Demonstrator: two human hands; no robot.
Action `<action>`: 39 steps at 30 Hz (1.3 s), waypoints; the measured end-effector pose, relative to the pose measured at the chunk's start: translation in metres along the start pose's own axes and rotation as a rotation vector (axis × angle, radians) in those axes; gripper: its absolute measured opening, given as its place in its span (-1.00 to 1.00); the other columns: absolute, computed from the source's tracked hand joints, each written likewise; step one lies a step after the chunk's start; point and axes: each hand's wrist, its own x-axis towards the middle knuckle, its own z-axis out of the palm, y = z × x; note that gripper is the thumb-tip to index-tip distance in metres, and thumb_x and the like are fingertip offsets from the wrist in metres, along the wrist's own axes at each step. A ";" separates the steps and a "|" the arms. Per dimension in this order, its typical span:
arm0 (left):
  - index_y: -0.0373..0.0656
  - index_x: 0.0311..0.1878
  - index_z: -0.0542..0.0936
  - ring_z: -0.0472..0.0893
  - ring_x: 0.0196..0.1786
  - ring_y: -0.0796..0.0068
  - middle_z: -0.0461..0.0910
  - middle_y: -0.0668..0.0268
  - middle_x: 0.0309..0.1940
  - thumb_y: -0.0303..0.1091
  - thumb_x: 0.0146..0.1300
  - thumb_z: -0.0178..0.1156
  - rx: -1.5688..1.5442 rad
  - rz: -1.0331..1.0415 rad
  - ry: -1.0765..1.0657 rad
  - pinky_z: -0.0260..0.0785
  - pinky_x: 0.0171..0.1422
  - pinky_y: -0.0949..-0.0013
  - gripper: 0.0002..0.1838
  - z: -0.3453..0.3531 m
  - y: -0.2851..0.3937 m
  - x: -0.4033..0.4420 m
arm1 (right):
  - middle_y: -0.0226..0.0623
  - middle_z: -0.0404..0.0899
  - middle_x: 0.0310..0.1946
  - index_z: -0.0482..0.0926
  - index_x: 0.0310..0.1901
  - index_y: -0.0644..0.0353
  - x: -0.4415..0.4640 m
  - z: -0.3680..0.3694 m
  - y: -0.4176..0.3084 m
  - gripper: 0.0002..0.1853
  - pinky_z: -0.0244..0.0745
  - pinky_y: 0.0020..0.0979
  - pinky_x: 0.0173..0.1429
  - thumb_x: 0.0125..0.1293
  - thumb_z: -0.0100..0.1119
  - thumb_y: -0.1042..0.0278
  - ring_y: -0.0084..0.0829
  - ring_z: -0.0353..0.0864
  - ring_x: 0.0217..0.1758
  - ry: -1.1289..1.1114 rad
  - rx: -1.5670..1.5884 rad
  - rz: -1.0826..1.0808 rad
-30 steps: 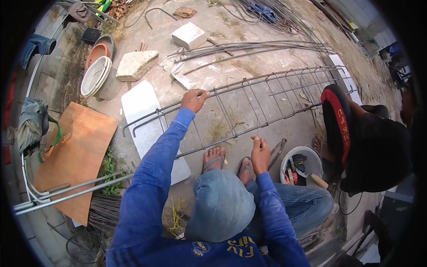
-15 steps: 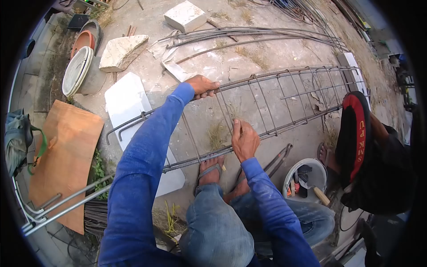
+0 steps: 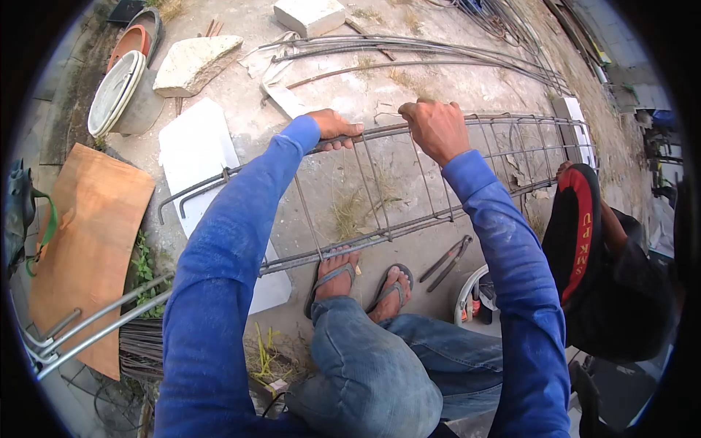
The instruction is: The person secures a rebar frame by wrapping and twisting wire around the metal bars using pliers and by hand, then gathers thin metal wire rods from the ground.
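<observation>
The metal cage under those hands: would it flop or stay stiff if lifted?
The metal cage would probably stay fairly stiff, since crosswise loops join its long bars. It may feel heavy, being long and metal; its hooked ends could snag.

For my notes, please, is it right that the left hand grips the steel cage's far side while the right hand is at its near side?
Not quite: the head view shows the right hand at the far side of the steel cage, not the near one; the left hand does grip the far side.
</observation>
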 end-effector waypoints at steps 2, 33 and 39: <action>-0.10 -0.09 0.74 0.50 -0.49 0.68 0.66 0.47 -0.40 0.27 0.40 0.25 0.002 -0.007 -0.014 0.38 -0.49 0.55 -0.45 -0.003 -0.001 0.002 | -0.30 0.75 -0.38 0.76 -0.36 0.00 0.038 0.010 0.005 -0.83 0.40 0.20 0.23 0.34 0.19 0.32 -0.21 0.76 -0.23 -0.098 -0.191 -0.217; -0.01 0.10 0.66 0.45 -0.47 0.79 0.75 0.46 0.03 -0.06 0.49 0.29 -0.347 0.087 -0.277 0.25 -0.55 0.65 -0.70 -0.013 -0.019 0.023 | -0.36 0.59 -0.30 0.63 -0.15 0.01 -0.008 0.038 -0.026 -0.80 0.35 -0.11 0.08 0.25 0.40 0.19 -0.29 0.65 -0.17 0.042 0.005 -0.359; -0.03 0.26 0.66 0.54 -0.33 0.74 0.73 0.42 0.09 -0.04 0.51 0.26 -0.299 0.110 -0.247 0.36 -0.49 0.68 -0.60 -0.013 -0.014 0.016 | -0.14 0.76 -0.29 0.79 -0.20 0.11 0.032 0.041 -0.030 -0.76 0.56 -0.08 0.00 0.36 0.21 0.18 -0.09 0.75 -0.20 -0.280 0.260 -0.027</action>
